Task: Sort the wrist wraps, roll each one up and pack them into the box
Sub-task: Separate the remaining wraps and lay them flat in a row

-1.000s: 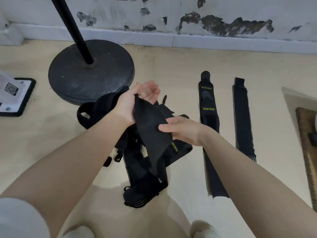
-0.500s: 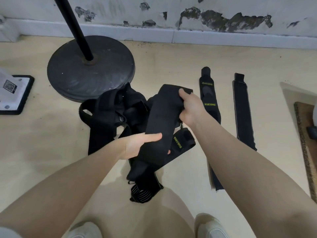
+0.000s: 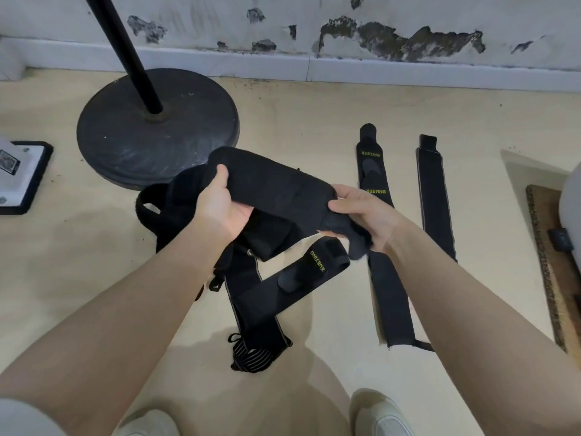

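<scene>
Since the earlier frame, the black wrist wrap [image 3: 276, 184] has been turned from a steep diagonal to a nearly level span, and the hands have been drawn apart to its two ends. Its left end is gripped by the left hand [image 3: 220, 206], with the thumb laid over the top edge and the fingers curled beneath. Its right end is pinched and bunched in the right hand [image 3: 364, 215], the thumb pressed on top of the fabric. The wrap is held in the air above a tangled pile of wraps [image 3: 251, 272] on the floor [image 3: 63, 278], one strip of which is marked XUEYING in yellow. To the right, two wraps are laid out flat and side by side: a lettered wrap [image 3: 382, 247] nearer the pile and a plain wrap [image 3: 435, 199] just beyond it. A round stand base [image 3: 132, 136] with a black pole [image 3: 125, 48] is seen behind the pile, and a black-edged tray [image 3: 28, 196] at the far left. Two light shoes [image 3: 380, 413] are visible at the bottom edge. A box cannot be made out.
</scene>
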Demonstrator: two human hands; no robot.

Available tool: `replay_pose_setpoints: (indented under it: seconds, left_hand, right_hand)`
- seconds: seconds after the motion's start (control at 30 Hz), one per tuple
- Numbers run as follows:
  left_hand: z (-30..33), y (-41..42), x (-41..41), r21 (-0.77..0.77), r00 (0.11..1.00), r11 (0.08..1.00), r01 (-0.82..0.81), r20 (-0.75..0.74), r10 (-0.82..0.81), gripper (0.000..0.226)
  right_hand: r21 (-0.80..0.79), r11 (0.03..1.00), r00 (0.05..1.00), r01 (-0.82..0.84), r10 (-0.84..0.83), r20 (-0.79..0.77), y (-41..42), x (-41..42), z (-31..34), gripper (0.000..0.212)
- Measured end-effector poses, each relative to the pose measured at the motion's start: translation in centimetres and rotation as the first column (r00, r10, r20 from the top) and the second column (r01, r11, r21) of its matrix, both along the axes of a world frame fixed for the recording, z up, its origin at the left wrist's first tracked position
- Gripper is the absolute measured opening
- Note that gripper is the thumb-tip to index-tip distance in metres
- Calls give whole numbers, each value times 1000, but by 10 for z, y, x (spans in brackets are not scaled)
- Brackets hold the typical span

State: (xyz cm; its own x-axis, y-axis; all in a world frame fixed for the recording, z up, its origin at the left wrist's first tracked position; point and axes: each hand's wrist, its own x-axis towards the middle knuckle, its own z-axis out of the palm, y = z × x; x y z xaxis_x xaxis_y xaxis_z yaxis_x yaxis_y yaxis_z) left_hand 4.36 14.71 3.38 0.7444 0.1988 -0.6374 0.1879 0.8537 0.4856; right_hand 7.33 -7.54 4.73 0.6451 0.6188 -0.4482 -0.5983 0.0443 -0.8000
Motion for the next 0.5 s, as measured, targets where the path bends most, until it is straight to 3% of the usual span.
replay_pose_setpoints:
  seconds: [0.17, 0.27, 0.3, 0.37, 0.4, 0.43, 0.47, 0.5]
  left_hand:
    - [-13, -1, -16, 42, 998, 999, -1, -62, 3, 30]
    - [-18, 3, -20, 129, 954, 959, 252, -197, -224, 30]
    - [-15, 5, -19, 248, 887, 872, 421, -315, -339, 33]
    - [-9, 7, -23, 478, 704, 526, 703, -571, -423, 50]
    - [-12, 9, -18, 586, 676, 337, 737, -649, -348, 54]
    - [-12, 10, -21, 705, 734, 215, 676, -620, -278, 51]
    - [-11, 7, -15, 798, 802, 160, 581, -527, -282, 44]
    - [-3, 4, -13, 821, 838, 263, 507, -399, -371, 39]
  right_hand:
    - [-2, 993, 988, 120, -119, 97, 7, 0, 12, 44]
    - [77, 988, 983, 137, -145, 111, 13, 1, 21, 52]
    - [122, 983, 983, 135, -148, 107, 15, 2, 27, 53]
    - [213, 969, 983, 125, -150, 105, 22, 5, 40, 50]
    - [253, 959, 982, 125, -155, 104, 26, 7, 46, 46]
    - [281, 950, 982, 132, -165, 97, 31, 8, 52, 42]
    - [301, 942, 981, 149, -178, 73, 36, 8, 57, 38]
    - [320, 931, 980, 176, -197, 34, 42, 8, 61, 33]
